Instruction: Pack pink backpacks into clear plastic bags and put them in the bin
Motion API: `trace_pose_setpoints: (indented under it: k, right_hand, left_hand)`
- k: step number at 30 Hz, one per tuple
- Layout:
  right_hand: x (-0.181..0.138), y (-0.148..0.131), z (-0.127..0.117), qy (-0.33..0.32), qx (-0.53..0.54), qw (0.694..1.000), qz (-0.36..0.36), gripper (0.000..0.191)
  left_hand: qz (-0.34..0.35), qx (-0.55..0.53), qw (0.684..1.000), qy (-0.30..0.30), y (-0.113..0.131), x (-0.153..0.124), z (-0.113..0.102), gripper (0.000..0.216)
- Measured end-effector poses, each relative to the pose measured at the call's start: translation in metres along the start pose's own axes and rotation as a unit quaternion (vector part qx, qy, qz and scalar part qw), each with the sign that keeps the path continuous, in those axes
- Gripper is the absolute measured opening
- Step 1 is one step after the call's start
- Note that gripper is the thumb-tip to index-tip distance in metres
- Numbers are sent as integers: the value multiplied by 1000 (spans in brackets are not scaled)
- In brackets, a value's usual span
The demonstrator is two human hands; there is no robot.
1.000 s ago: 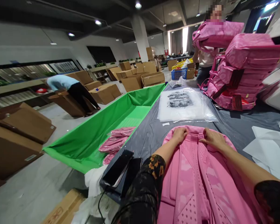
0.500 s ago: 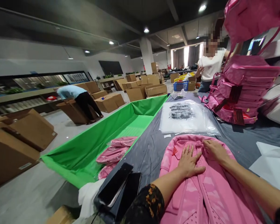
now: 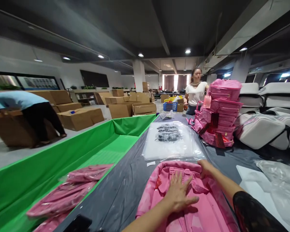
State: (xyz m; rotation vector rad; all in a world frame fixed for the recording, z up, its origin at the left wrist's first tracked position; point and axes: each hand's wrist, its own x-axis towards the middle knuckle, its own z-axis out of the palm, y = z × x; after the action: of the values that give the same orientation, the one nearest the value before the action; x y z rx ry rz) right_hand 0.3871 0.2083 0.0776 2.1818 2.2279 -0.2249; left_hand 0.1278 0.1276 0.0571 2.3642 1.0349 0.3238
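Note:
A pink backpack lies flat on the dark grey cloth in front of me, its straps facing up. My left hand rests on its upper part, fingers spread and palm down. At the backpack's upper right edge, my right hand is closed on the rim; its fingertips are partly hidden. Just beyond the backpack lies a stack of clear plastic bags with black print. A small white slip sits left of the backpack's top.
Left of the table is a green fabric-lined bin holding several bagged pink packs. Stacked pink backpacks and white bags stand on the right. A person in white stands behind; another person bends over a carton.
My right hand has moved from the backpack's top middle to its upper right edge. My left hand stays spread on the backpack. The stack's top pink backpack, raised before, now rests. The view has shifted right.

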Motion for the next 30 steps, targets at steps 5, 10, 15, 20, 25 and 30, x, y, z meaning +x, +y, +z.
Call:
trace_pose_setpoints:
  k: [5,10,15,20,25,30]
  right_hand:
    - [-20,-12,-15,54,-50,996,-43,33]
    - [-22,-72,-19,124,-48,972,-195,30]
    - [-10,-135,3,119,-15,942,-315,35]
    - [-1,-161,14,126,-18,948,-292,39]
    - [-5,-168,6,128,-26,969,-211,38]
    - [-10,-174,8,105,-33,963,-247,32]
  left_hand:
    - [-9,5,996,84,-2,3,22,86]
    - [19,63,990,123,5,-1,23,87]
    - [37,133,979,147,2,8,20,84]
    - [28,101,985,140,-5,12,29,84]
    - [23,75,986,150,-7,10,35,68]
    - [0,69,990,127,-6,9,35,74]
